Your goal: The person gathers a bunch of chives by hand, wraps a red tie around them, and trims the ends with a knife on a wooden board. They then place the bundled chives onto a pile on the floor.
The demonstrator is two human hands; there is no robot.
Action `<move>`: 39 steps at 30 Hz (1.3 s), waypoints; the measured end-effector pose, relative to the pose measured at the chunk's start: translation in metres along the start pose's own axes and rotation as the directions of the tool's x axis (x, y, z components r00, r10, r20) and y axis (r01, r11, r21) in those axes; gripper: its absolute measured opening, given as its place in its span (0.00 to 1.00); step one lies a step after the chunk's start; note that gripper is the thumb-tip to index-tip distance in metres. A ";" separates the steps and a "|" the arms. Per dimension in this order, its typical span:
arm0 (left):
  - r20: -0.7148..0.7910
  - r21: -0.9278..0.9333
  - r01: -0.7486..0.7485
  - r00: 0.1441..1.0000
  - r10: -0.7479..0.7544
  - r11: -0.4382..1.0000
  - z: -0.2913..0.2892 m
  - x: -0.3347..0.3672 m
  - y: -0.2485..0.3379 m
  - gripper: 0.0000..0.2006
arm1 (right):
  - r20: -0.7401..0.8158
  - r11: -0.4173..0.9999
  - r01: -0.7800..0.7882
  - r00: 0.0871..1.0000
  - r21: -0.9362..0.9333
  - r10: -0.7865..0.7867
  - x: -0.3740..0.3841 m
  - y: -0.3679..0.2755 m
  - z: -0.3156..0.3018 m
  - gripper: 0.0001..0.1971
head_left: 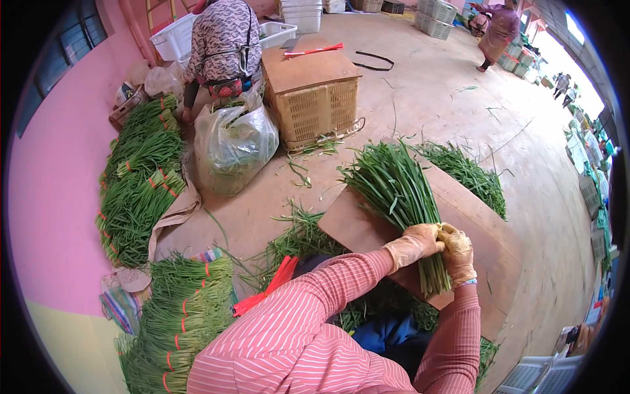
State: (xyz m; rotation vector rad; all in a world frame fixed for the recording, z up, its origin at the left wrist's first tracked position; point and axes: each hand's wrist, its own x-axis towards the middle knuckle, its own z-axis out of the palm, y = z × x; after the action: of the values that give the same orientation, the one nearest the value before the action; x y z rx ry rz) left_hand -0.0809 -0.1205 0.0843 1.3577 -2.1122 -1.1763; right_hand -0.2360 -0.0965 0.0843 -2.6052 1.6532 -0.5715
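A thick bunch of garlic chives (397, 184) lies across a brown board (485, 262), leaves pointing away and pale stem ends toward me. My left hand (420, 244), in a yellowish glove, is closed round the stems from the left. From the right, my gloved right hand (457, 253) closes on the same stems, its fingertips meeting the left hand. Whether a tie is between the fingers cannot be made out. Red tie strips (269, 285) lie beside my left upper arm.
Tied chive bundles (184, 322) are laid out at left, with another pile (141, 177) along the pink wall. Loose greens (469, 171) lie beyond the board. A full plastic bag (236, 148) stands near a board-topped crate (315, 108). Another person (223, 46) bends at the back left.
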 end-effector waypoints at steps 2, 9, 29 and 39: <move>0.079 0.090 0.018 0.997 -0.025 0.996 0.003 0.002 0.002 0.23 | -0.040 0.997 0.012 0.999 0.081 -0.009 0.000 -0.004 -0.003 0.09; -0.058 0.095 -0.071 0.995 0.077 0.993 0.022 0.000 -0.003 0.19 | -0.038 0.994 -0.069 0.997 0.087 0.073 -0.006 0.005 -0.005 0.05; -0.262 -0.054 -0.125 0.959 0.107 0.991 0.032 0.018 -0.022 0.10 | 0.047 0.928 -0.281 0.959 0.246 0.278 -0.014 0.021 0.004 0.07; -0.255 -0.158 -0.110 0.965 0.067 0.981 0.030 0.024 -0.026 0.08 | 0.080 0.854 -0.403 0.913 0.330 0.401 -0.017 0.017 -0.001 0.07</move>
State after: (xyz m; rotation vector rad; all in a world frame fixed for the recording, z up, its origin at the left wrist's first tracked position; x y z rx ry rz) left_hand -0.0979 -0.1326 0.0429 1.2478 -1.8324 -1.0633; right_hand -0.2572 -0.0891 0.0769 -1.9437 1.8296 -0.7386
